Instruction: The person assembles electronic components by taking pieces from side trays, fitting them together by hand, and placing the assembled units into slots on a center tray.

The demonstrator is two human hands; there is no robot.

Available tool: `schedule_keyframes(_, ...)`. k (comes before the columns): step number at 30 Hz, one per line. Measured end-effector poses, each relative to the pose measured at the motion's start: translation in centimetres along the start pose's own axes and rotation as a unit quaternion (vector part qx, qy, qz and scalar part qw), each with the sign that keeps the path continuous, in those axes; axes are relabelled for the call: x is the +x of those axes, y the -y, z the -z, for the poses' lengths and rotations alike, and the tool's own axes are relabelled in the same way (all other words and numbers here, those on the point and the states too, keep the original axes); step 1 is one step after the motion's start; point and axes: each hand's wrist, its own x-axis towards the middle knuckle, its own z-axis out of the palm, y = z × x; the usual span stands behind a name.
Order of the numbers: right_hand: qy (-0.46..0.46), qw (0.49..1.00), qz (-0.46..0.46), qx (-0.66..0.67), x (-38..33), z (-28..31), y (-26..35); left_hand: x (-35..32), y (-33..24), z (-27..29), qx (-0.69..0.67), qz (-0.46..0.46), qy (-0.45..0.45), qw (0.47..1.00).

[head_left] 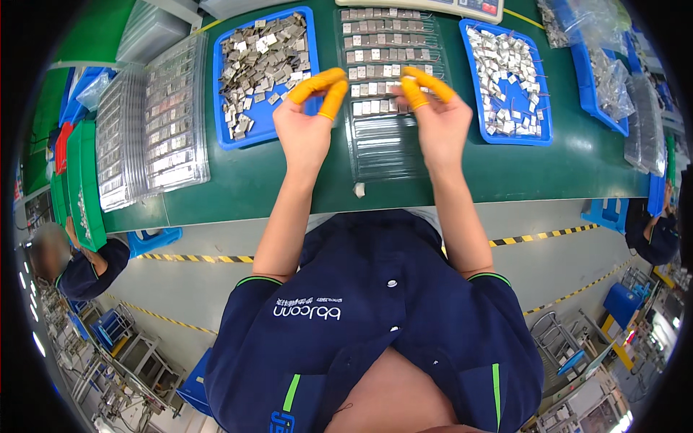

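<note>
Yellow finger cots cover the thumb and forefinger of both my hands. My left hand [304, 124] is pinched closed at the left edge of a clear plastic tray [386, 148]; anything between its fingertips is too small to make out. Over the tray's right side, my right hand [442, 128] has its thumb and finger bent together, and what they hold cannot be made out. Rows of small metal-and-white rectangular parts [375, 89] fill the tray's upper slots, with thin wires at their right ends. The lower slots show bare ridged plastic.
Blue trays of loose grey metal pieces [263, 61] and white wired pieces [505, 68] flank the clear tray. Filled trays [173, 115] are stacked left, beside a green bin [88, 184]. A white scrap [359, 190] lies near the table edge. Other people sit at both sides.
</note>
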Motion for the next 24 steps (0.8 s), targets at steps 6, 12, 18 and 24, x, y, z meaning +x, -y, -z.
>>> schedule_keyframes(6,-0.071,0.984,0.14,-0.085,-0.3,3.8,0.8,-2.2,0.7,3.0,0.094,-0.121,-0.14,0.978)
schedule_keyframes(12,-0.086,0.982,0.126,-0.113,-0.5,5.5,1.1,-6.1,0.9,7.8,0.208,-0.214,-0.298,0.907)
schedule_keyframes(18,-0.059,0.984,0.124,-0.11,-0.9,5.4,1.8,-11.0,1.8,10.4,0.097,-0.124,-0.482,0.862)
schedule_keyframes(24,-0.067,0.98,0.138,-0.124,-2.6,6.4,3.1,-14.4,2.3,9.1,0.046,-0.166,-0.359,0.917)
